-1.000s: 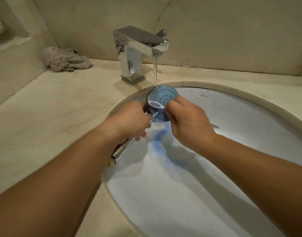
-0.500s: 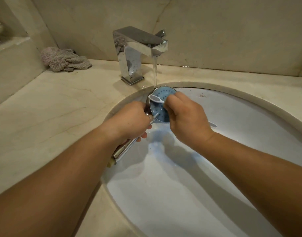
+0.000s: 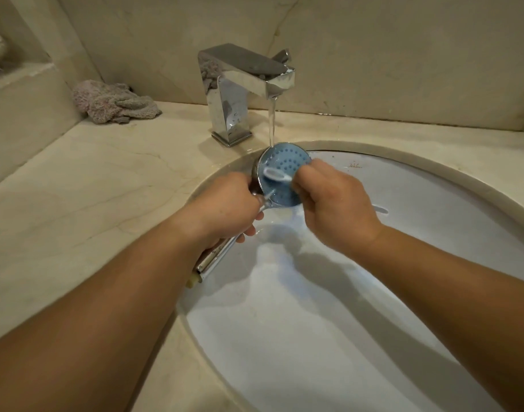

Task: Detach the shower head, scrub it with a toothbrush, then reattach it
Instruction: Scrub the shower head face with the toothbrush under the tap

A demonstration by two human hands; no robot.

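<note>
The detached shower head [image 3: 284, 162] has a round blue face with dots and a chrome handle. It is held over the white sink [image 3: 314, 322], face towards me, under the running water. My left hand [image 3: 228, 206] is wrapped around its chrome handle, whose end sticks out below my wrist. My right hand [image 3: 335, 206] grips a white toothbrush [image 3: 275, 174]. Its bristle end lies across the left part of the blue face, and its tail shows to the right of my hand.
A chrome tap [image 3: 240, 87] stands behind the sink with a thin stream of water [image 3: 271, 123] falling onto the shower head. A crumpled grey cloth [image 3: 112, 102] lies on the marble counter [image 3: 91, 188] at the back left. Marble walls close the back and left.
The toothbrush head has shifted up and down across the blue face while my right hand moved slightly. My left hand keeps the shower head under the stream.
</note>
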